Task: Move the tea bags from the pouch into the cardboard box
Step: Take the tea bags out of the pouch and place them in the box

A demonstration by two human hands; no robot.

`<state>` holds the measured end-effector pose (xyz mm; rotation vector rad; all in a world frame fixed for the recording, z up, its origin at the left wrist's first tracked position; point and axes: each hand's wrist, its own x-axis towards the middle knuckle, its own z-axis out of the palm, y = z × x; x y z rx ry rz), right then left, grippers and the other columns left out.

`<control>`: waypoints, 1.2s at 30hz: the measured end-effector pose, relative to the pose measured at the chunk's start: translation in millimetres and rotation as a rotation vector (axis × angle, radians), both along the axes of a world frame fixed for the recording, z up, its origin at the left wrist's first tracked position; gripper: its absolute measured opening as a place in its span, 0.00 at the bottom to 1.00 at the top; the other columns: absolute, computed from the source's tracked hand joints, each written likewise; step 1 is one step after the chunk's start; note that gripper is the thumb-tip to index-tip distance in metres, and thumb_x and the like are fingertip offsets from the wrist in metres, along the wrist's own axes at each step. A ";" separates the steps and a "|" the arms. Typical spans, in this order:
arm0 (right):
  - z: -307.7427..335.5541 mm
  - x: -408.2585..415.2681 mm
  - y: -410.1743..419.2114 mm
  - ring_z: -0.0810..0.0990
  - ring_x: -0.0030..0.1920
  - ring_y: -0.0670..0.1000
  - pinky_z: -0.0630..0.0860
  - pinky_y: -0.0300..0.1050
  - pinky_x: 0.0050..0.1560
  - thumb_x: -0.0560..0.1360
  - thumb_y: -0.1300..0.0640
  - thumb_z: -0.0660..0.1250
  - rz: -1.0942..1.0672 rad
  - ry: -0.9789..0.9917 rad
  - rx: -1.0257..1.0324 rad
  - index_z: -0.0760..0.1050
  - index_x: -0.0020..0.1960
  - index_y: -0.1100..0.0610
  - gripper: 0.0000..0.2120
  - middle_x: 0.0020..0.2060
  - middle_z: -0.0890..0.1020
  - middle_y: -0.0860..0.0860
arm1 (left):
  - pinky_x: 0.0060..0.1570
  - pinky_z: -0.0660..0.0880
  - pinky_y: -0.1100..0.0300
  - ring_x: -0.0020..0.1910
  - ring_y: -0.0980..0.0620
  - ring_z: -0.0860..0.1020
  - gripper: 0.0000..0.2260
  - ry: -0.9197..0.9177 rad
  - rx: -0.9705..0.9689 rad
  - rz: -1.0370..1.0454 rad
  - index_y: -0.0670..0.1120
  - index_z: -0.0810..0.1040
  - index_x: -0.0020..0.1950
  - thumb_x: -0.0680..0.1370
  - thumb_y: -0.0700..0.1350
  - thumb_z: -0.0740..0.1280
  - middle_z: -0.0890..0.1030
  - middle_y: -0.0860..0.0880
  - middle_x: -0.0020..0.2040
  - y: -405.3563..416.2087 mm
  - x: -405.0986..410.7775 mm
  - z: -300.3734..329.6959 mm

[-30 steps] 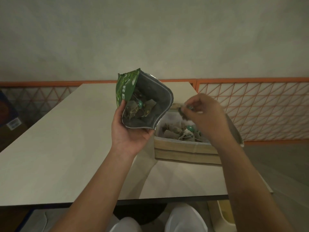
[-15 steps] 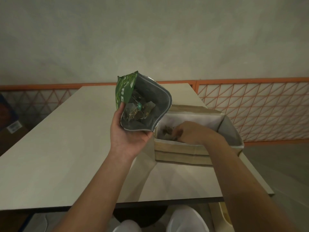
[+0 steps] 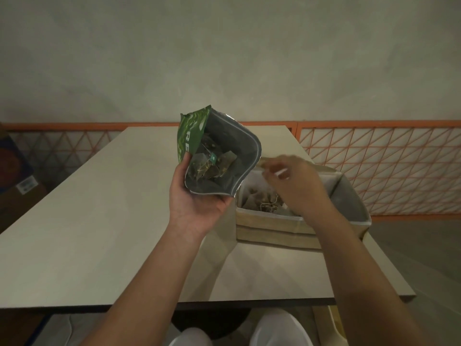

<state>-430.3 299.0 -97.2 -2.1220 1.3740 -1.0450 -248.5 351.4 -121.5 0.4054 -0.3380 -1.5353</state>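
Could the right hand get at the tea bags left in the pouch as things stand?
Probably yes. The left hand holds the pouch with its mouth open wide, tea bags exposed inside. The right hand is above the cardboard box beside it, nothing between.

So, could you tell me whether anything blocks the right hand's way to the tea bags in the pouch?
Nothing visible does: the pouch gapes open beside the right hand, with tea bags exposed inside.
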 end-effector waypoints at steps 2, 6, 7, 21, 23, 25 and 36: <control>19.7 7.7 16.4 0.75 0.40 0.38 0.72 0.29 0.39 0.76 0.58 0.67 -0.009 -0.227 -0.202 0.79 0.51 0.50 0.05 0.44 0.79 0.44 | 0.54 0.81 0.52 0.63 0.39 0.79 0.26 -0.035 0.006 0.010 0.48 0.77 0.72 0.80 0.62 0.63 0.77 0.40 0.71 0.0 0.6 1.1; 46.1 36.3 37.0 0.74 0.36 0.36 0.69 0.27 0.38 0.75 0.59 0.70 0.202 -0.192 -0.259 0.83 0.49 0.53 0.05 0.39 0.79 0.42 | 0.54 0.80 0.54 0.56 0.43 0.83 0.25 -0.098 0.013 0.048 0.47 0.79 0.69 0.81 0.62 0.61 0.82 0.41 0.64 1.6 0.5 3.2; 47.4 45.1 35.7 0.74 0.37 0.36 0.70 0.27 0.40 0.75 0.58 0.70 0.232 -0.078 -0.251 0.84 0.50 0.52 0.06 0.39 0.78 0.42 | 0.52 0.80 0.54 0.54 0.44 0.84 0.24 -0.102 0.012 0.056 0.47 0.80 0.67 0.81 0.61 0.61 0.83 0.41 0.61 2.4 0.7 3.2; 29.3 109.7 -6.9 0.65 0.64 0.56 0.67 0.52 0.62 0.78 0.47 0.63 0.240 0.654 -0.166 0.74 0.67 0.47 0.18 0.63 0.74 0.49 | 0.64 0.76 0.51 0.71 0.43 0.75 0.27 -0.108 0.035 0.046 0.49 0.75 0.74 0.80 0.62 0.62 0.77 0.42 0.71 4.3 12.4 1.3; 28.0 106.8 -6.9 0.67 0.62 0.54 0.67 0.49 0.60 0.78 0.45 0.62 0.235 0.655 -0.137 0.77 0.64 0.50 0.17 0.59 0.76 0.50 | 0.64 0.75 0.51 0.71 0.43 0.76 0.27 -0.110 0.039 0.045 0.48 0.76 0.73 0.79 0.62 0.63 0.78 0.42 0.70 4.4 12.0 0.5; 30.0 100.6 -3.3 0.68 0.57 0.52 0.67 0.46 0.54 0.77 0.45 0.63 0.280 0.610 -0.084 0.78 0.58 0.53 0.15 0.52 0.76 0.50 | 0.63 0.76 0.51 0.71 0.43 0.76 0.27 -0.112 0.040 0.044 0.48 0.77 0.72 0.78 0.62 0.63 0.79 0.42 0.70 4.7 11.3 -0.9; 40.4 36.6 20.3 0.76 0.39 0.31 0.70 0.26 0.36 0.72 0.61 0.73 0.349 0.036 -0.071 0.76 0.50 0.51 0.10 0.40 0.80 0.41 | 0.64 0.74 0.52 0.64 0.42 0.78 0.26 -0.130 0.035 0.052 0.47 0.79 0.69 0.80 0.62 0.61 0.79 0.42 0.69 2.3 2.8 1.3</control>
